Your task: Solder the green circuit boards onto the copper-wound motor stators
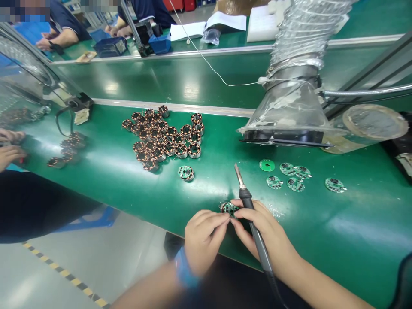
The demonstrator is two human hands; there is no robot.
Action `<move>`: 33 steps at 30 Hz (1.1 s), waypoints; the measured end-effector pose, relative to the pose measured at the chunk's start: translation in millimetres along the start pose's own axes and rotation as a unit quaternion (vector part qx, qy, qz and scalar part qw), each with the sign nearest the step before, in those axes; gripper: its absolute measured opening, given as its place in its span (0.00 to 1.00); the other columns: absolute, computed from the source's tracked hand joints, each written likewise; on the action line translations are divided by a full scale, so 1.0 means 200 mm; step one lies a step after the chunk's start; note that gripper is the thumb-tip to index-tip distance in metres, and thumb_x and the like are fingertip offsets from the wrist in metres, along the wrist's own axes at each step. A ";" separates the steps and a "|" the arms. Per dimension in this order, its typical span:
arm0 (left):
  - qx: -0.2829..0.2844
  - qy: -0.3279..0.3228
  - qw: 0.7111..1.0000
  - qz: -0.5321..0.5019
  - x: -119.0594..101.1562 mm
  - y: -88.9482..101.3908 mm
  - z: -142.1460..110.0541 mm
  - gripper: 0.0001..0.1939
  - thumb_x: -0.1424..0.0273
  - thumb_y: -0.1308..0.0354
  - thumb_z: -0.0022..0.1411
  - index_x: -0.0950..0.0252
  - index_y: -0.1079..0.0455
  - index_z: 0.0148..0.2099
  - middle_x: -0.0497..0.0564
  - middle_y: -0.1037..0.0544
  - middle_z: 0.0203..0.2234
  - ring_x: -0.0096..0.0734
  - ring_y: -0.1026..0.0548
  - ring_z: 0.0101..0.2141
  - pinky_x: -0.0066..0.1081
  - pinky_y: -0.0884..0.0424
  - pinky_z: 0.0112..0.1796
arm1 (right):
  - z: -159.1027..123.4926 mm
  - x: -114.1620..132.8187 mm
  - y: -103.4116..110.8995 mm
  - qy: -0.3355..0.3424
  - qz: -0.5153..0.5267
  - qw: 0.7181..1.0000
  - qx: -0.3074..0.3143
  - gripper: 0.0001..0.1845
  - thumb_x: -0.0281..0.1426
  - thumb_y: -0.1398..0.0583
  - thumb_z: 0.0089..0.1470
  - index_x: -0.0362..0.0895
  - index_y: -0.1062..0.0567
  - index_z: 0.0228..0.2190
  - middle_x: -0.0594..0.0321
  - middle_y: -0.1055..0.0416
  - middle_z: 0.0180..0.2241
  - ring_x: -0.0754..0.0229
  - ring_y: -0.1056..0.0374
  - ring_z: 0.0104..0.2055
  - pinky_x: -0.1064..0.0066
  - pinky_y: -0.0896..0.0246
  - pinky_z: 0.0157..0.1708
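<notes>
A round green circuit board [229, 208], seated on what looks like a copper-wound stator, is near the bench's front edge between my hands. My left hand [202, 236] is closed, thumb and forefinger pinched at the board's near edge. In my right hand [270, 231] a soldering iron [246, 197] lies between the fingers, its tip pointing up and away from me, apart from the board. Fingertips of that same hand also touch the board's right side. Behind my hands stands a stator with a board on top [186, 172].
Many copper-wound stators [161, 139] cluster at left centre. Several loose circuit boards [274, 182] lie to the right. A fume-extraction hood [289, 111] hangs over the back right. At the left edge are another person's hands [11, 150]; people sit across the bench.
</notes>
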State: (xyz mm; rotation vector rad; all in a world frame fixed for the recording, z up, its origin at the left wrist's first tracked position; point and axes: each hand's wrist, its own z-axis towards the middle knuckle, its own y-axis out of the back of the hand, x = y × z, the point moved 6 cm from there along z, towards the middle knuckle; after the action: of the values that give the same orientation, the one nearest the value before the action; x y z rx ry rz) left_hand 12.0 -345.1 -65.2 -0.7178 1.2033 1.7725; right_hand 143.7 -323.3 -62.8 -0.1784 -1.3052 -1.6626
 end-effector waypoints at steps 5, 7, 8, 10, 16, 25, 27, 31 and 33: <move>0.062 -0.055 0.982 0.170 -0.02 0.00 0.00 0.15 0.79 0.49 0.61 0.64 0.29 0.48 0.53 0.25 0.29 0.32 0.29 0.31 0.32 0.28 0.30 | 0.00 0.00 0.00 -0.006 0.000 1.000 0.002 0.11 0.22 0.44 0.53 0.45 0.36 0.39 0.55 0.33 0.42 0.60 0.34 0.45 0.65 0.34 0.42; 0.096 -0.070 0.973 0.199 -0.02 0.00 0.01 0.15 0.78 0.52 0.63 0.64 0.30 0.50 0.54 0.26 0.29 0.33 0.30 0.32 0.33 0.28 0.30 | 0.00 0.00 0.00 -0.008 -0.001 1.000 0.003 0.12 0.22 0.44 0.53 0.45 0.36 0.40 0.55 0.33 0.42 0.60 0.33 0.45 0.64 0.34 0.41; 0.106 -0.071 0.973 0.190 -0.01 0.00 0.01 0.16 0.78 0.52 0.64 0.64 0.30 0.50 0.54 0.26 0.30 0.33 0.29 0.32 0.33 0.28 0.31 | 0.00 0.00 0.00 -0.009 -0.001 1.000 0.002 0.12 0.22 0.44 0.53 0.45 0.36 0.40 0.55 0.32 0.43 0.59 0.33 0.44 0.64 0.34 0.41; 0.113 -0.039 0.984 0.129 0.01 0.01 0.01 0.16 0.78 0.52 0.64 0.64 0.30 0.51 0.54 0.26 0.31 0.32 0.28 0.33 0.32 0.27 0.32 | 0.00 0.00 0.01 -0.005 -0.002 1.000 0.002 0.13 0.23 0.44 0.53 0.46 0.36 0.41 0.55 0.32 0.43 0.59 0.32 0.45 0.64 0.33 0.41; 0.090 0.228 0.963 -0.114 0.17 0.01 -0.01 0.04 0.76 0.42 0.57 0.66 0.26 0.35 0.51 0.24 0.30 0.28 0.25 0.29 0.26 0.28 0.31 | -0.05 0.00 0.09 -0.009 -0.042 0.999 0.015 0.19 0.24 0.45 0.54 0.47 0.36 0.48 0.56 0.30 0.46 0.58 0.32 0.48 0.65 0.35 0.44; 0.120 0.295 0.940 -0.124 0.19 -0.03 -0.01 0.05 0.75 0.46 0.59 0.67 0.31 0.31 0.48 0.30 0.27 0.23 0.29 0.24 0.24 0.32 0.27 | -0.12 0.07 0.26 0.011 0.026 0.999 -0.028 0.13 0.27 0.44 0.51 0.47 0.33 0.41 0.65 0.27 0.24 0.59 0.27 0.32 0.67 0.31 0.39; 0.123 0.298 0.939 -0.124 0.20 -0.03 -0.02 0.05 0.75 0.46 0.59 0.67 0.31 0.31 0.48 0.30 0.27 0.23 0.29 0.24 0.24 0.32 0.27 | -0.12 0.08 0.26 0.005 0.020 0.999 -0.026 0.10 0.27 0.43 0.51 0.47 0.31 0.38 0.65 0.28 0.24 0.60 0.27 0.31 0.69 0.30 0.38; 0.123 0.298 0.938 -0.123 0.19 -0.03 -0.02 0.05 0.75 0.46 0.59 0.67 0.31 0.30 0.48 0.31 0.27 0.23 0.30 0.25 0.24 0.33 0.28 | -0.12 0.09 0.25 -0.003 0.015 1.000 -0.023 0.08 0.28 0.42 0.51 0.47 0.29 0.36 0.63 0.28 0.25 0.60 0.27 0.29 0.70 0.30 0.35; 0.125 0.304 0.937 -0.122 0.20 -0.03 -0.02 0.05 0.75 0.46 0.58 0.67 0.31 0.31 0.48 0.30 0.27 0.24 0.30 0.25 0.25 0.33 0.28 | -0.11 0.10 0.25 -0.003 0.013 1.000 -0.020 0.07 0.29 0.42 0.51 0.46 0.29 0.35 0.63 0.28 0.25 0.60 0.28 0.29 0.70 0.30 0.33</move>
State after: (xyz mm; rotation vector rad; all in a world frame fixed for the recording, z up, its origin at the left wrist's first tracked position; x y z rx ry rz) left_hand -1.6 -335.7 -101.4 -1.2545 1.6234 1.1905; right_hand 180.4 -349.1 -25.7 -0.2233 -1.2687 -1.6691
